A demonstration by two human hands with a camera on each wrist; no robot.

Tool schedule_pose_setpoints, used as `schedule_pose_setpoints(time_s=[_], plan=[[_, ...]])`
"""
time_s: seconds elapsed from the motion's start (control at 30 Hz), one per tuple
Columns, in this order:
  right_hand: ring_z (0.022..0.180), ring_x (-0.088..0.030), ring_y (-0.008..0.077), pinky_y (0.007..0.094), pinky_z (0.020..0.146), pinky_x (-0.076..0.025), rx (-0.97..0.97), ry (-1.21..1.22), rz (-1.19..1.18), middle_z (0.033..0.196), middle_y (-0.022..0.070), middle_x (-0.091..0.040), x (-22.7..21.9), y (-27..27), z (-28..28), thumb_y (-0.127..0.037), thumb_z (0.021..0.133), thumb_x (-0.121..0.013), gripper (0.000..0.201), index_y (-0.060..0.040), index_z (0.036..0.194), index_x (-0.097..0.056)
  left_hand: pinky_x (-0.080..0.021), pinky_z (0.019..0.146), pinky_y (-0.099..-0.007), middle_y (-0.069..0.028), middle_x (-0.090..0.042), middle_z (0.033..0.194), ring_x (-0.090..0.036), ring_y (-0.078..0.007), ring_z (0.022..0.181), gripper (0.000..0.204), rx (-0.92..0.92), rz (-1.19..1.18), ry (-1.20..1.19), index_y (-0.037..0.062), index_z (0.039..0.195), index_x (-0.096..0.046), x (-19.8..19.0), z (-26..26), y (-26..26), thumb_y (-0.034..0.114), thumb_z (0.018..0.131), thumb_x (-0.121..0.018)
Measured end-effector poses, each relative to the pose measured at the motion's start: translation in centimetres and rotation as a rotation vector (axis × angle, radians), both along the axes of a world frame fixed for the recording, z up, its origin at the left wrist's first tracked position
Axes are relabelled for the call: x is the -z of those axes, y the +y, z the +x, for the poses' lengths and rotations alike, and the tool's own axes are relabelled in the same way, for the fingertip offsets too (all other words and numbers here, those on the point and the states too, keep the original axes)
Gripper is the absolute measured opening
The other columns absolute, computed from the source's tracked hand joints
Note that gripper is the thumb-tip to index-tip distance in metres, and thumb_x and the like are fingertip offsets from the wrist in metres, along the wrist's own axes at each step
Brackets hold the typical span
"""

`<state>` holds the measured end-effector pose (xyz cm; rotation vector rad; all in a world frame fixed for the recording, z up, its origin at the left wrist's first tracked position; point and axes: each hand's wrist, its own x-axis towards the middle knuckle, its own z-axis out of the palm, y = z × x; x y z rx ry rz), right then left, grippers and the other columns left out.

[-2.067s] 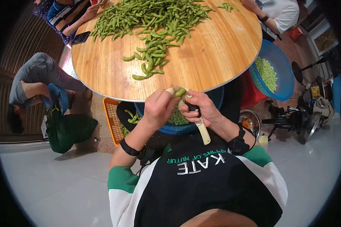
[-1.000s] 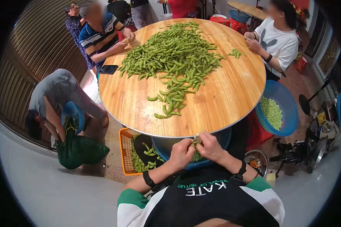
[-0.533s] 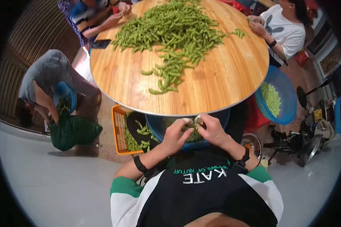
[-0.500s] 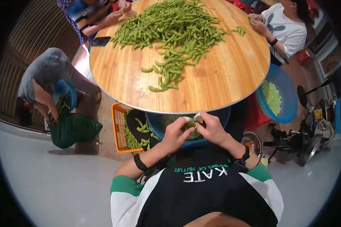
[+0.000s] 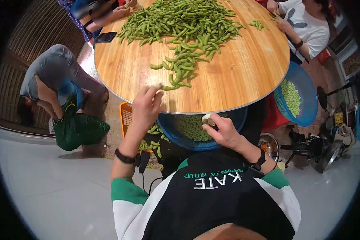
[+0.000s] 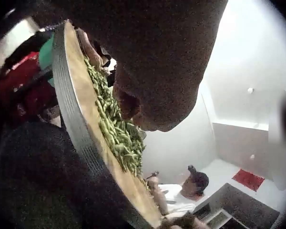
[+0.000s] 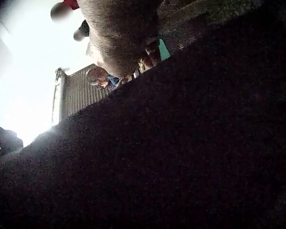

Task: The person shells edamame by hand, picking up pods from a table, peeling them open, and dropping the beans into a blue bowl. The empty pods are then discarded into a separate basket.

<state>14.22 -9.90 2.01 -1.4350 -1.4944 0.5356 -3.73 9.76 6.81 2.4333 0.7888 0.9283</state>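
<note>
In the head view my left hand (image 5: pixel 146 107) reaches over the table's near edge. Its fingertips are right at the end of a green soybean pod (image 5: pixel 175 86), the nearest one of a trail leading from the pile of pods (image 5: pixel 184 22). My right hand (image 5: pixel 225 132) is held over a blue basin (image 5: pixel 176 141) of shelled beans (image 5: pixel 192 127), below the table edge. A whitish covering (image 5: pixel 207 119) shows at one of its fingertips, with the thumb a little apart beneath. I cannot tell whether anything lies between them. The wrist views are dark and show little of either hand's fingers.
The round wooden table (image 5: pixel 124 80) curves in front of me. An orange basket (image 5: pixel 126 116) stands at left with loose pods (image 5: pixel 155 138) beside it. Another blue basin (image 5: pixel 308 102) of beans is at right. People sit around the table; one bends over a green sack (image 5: pixel 82 130).
My hands were together over the basin, working at a pod; the left has since moved forward and left to the table. The cream handle seen under the right hand earliest is out of sight.
</note>
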Motion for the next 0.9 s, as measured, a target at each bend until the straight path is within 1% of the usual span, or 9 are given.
schedule_pose_setpoints(time_s=[0.07,0.17,0.3,0.37,0.4,0.43,0.5,0.57,0.9], plan=[[0.067,-0.06,0.0269,0.0342,0.059,-0.047,0.007,0.075,-0.064,0.075,0.0148,-0.058,-0.4,-0.2,0.3,-0.005,0.082,-0.064,0.017,0.0014,0.095,-0.056,-0.046,0.062,-0.0419,-0.0156,-0.053,0.076,-0.055,-0.035,0.07,0.019,0.014,-0.045,-0.027,0.0017,0.09,-0.06,1.7,1.8,1.5,0.014,0.08,-0.071],[0.065,-0.058,0.0179,0.0305,0.058,-0.045,0.001,0.103,-0.157,0.073,0.0108,-0.057,-0.3,-0.8,1.4,-0.007,0.086,-0.06,0.021,0.0028,0.105,-0.056,-0.046,0.062,-0.0423,-0.016,-0.052,0.074,-0.055,-0.0355,0.068,0.022,0.031,0.139,0.173,0.0026,0.093,-0.06,3.2,1.9,2.4,0.016,0.079,-0.071],[0.06,-0.052,0.0103,0.025,0.055,-0.043,-0.04,0.455,-0.319,0.074,0.0039,-0.057,-0.7,-1.4,1.6,-0.01,0.092,-0.052,0.033,0.0034,0.122,-0.05,-0.048,0.062,-0.0399,-0.0165,-0.054,0.076,-0.057,-0.0338,0.07,0.02,-0.032,0.054,0.161,0.0031,0.092,-0.06,3.5,-0.2,3.1,0.01,0.077,-0.071],[0.056,-0.049,0.0071,0.022,0.049,-0.041,-0.138,0.657,-0.381,0.075,0.0036,-0.057,-0.9,-0.9,1.2,-0.011,0.094,-0.048,0.035,0.0018,0.126,-0.048,-0.048,0.063,-0.0354,-0.0159,-0.059,0.079,-0.06,-0.0268,0.071,0.019,-0.116,-0.265,0.045,0.0013,0.094,-0.059,2.3,-0.6,2.2,0.007,0.078,-0.069],[0.056,-0.049,0.0071,0.022,0.049,-0.041,-0.132,0.661,-0.371,0.075,0.0036,-0.057,-1.0,-0.5,1.1,-0.011,0.094,-0.048,0.035,0.0018,0.126,-0.048,-0.048,0.063,-0.0306,-0.0097,-0.063,0.083,-0.059,-0.0174,0.071,0.019,-0.068,-0.409,-0.06,-0.0006,0.098,-0.06,2.8,-0.7,1.9,0.004,0.08,-0.066],[0.054,-0.047,0.0064,0.0205,0.046,-0.04,-0.152,0.731,-0.376,0.078,0.0041,-0.056,-1.1,0.0,0.9,-0.011,0.095,-0.047,0.037,0.0015,0.13,-0.044,-0.048,0.063,-0.0306,-0.0097,-0.063,0.083,-0.059,-0.0174,0.071,0.019,-0.056,-0.406,-0.055,-0.0006,0.098,-0.06,2.7,-0.3,0.9,0.004,0.08,-0.066],[0.052,-0.045,0.0058,0.019,0.043,-0.039,-0.152,0.819,-0.392,0.081,0.0046,-0.056,-1.2,0.5,0.3,-0.01,0.096,-0.046,0.041,0.0012,0.134,-0.04,-0.047,0.06,-0.0264,-0.0027,-0.063,0.084,-0.057,-0.0101,0.07,0.019,0.118,-0.935,-0.387,-0.0013,0.1,-0.061,2.4,0.5,-1.8,0.001,0.081,-0.065],[0.054,-0.046,0.0058,0.0182,0.042,-0.039,-0.188,0.98,-0.357,0.083,0.0057,-0.056,-1.8,1.0,0.0,-0.01,0.096,-0.044,0.043,0.0001,0.137,-0.036,-0.044,0.057,-0.0199,-0.0015,-0.064,0.083,-0.057,-0.0061,0.068,0.018,0.226,-1.099,-0.363,0.0001,0.096,-0.062,2.4,1.2,-3.9,-0.001,0.079,-0.067],[0.056,-0.044,0.0048,0.0161,0.043,-0.036,-0.303,1.127,-0.346,0.084,0.0056,-0.056,-1.2,0.2,0.4,-0.015,0.098,-0.044,0.045,-0.0034,0.14,-0.035,-0.039,0.047,-0.0189,-0.001,-0.062,0.066,-0.053,-0.0054,0.053,0.007,0.242,-1.313,-0.273,0.0018,0.083,-0.064,2.5,3.4,-6.8,0.004,0.081,-0.069]])
